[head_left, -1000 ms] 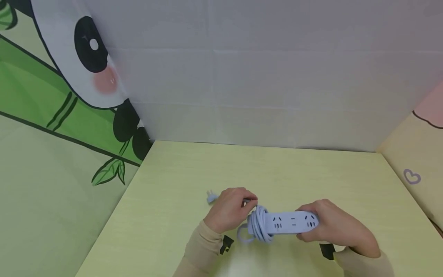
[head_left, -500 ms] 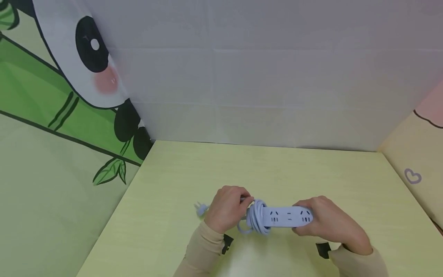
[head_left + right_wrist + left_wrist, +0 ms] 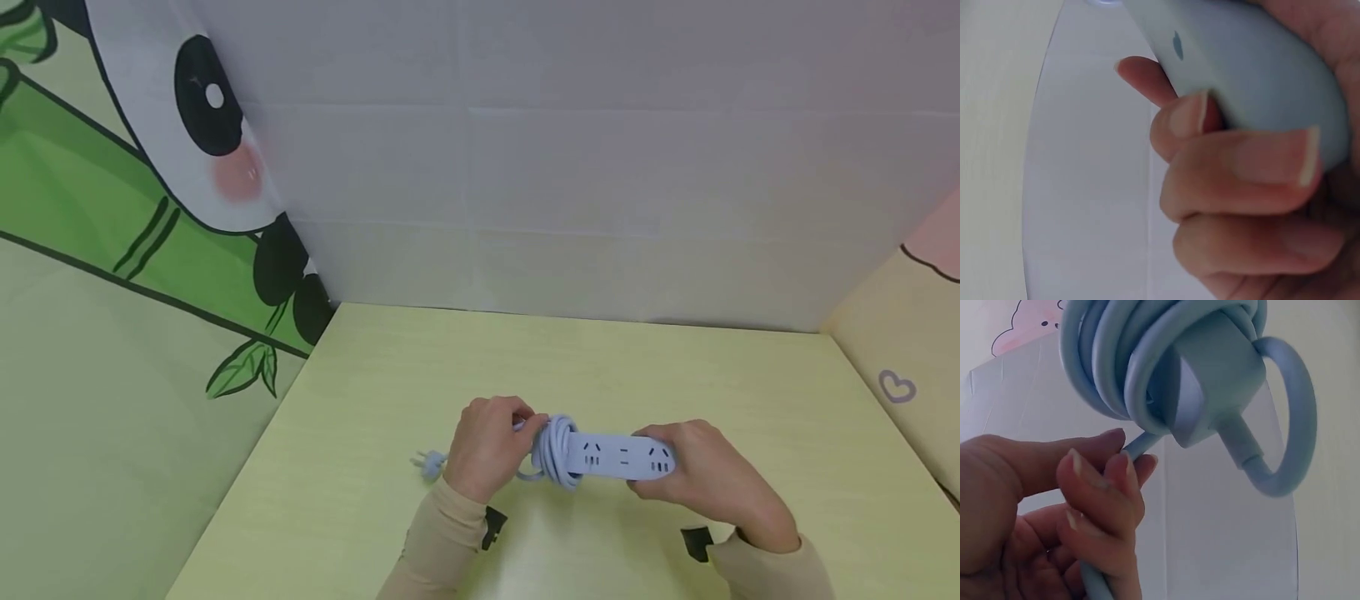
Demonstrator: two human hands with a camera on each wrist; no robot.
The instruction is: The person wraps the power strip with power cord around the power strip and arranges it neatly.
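Observation:
A white power strip (image 3: pixel 622 456) is held up over the table, its socket face showing in the head view. Around its left end wraps a coiled cord (image 3: pixel 555 452), whose loops loom large in the left wrist view. My right hand (image 3: pixel 712 467) grips the strip's right end; in the right wrist view its fingers (image 3: pixel 1241 169) curl round the back. Thumb and fingers of my left hand (image 3: pixel 491 446) pinch the cord's free length (image 3: pixel 1140 445) just beside the coil. The plug (image 3: pixel 430 464), prongs pointing left, sticks out past that hand.
Beneath both hands lies a pale yellow tabletop (image 3: pixel 420 358). A grey-white wall panel (image 3: pixel 562 183) rises at its back, and a printed panel with a panda and bamboo (image 3: pixel 135 250) stands on the left. Another printed panel (image 3: pixel 885 333) borders the right side.
Both hands have carried the strip slightly away from the body and to the left. The plug has swung left and nearer the body. The left hand keeps pinching the cord.

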